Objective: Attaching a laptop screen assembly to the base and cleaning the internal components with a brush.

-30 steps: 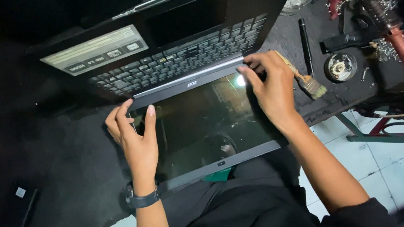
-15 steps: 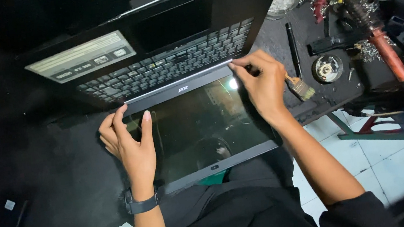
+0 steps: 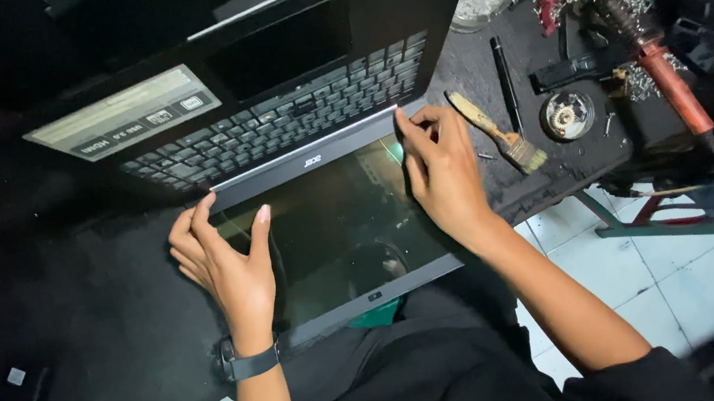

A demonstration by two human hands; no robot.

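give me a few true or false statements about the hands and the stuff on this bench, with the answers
1. Both hands touch the laptop's screen panel. True: the left hand is at its left edge, the right hand at its right corner by the hinge.
2. The right hand holds the paintbrush. False: the brush lies on the bench beside that hand.
3. The left wrist wears a dark watch. True.
4. The laptop is shut. False: it lies opened out flat, keyboard showing.
5. A black pen lies beyond the brush. True.
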